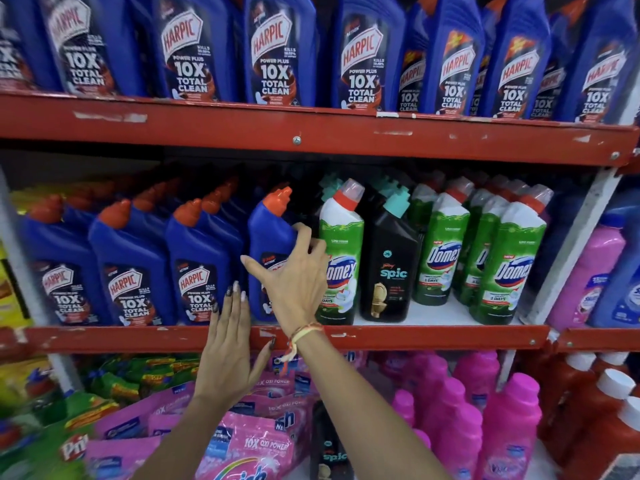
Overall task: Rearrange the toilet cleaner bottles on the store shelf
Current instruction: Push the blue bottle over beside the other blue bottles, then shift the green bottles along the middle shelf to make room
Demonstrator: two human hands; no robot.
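On the middle shelf point(433, 336) stands a row of blue Harpic bottles with orange caps. My right hand point(294, 275) wraps around the rightmost blue Harpic bottle point(272, 233), thumb on its left side, fingers curled behind its right edge. My left hand point(230, 344) is flat and open in front of the shelf lip, fingertips near the base of the neighbouring Harpic bottle point(199, 265). Right of the gripped bottle stand a green Domex bottle point(341, 251), a black Spic bottle point(391, 261) and more Domex bottles point(509, 265).
The upper shelf point(311, 133) carries a row of large Harpic bottles point(277, 53). Below lie pink pouches point(249, 441), green packets point(114, 386), pink bottles point(509, 427) and red bottles point(602, 410). Pink and blue bottles point(595, 271) stand beyond the white upright at right.
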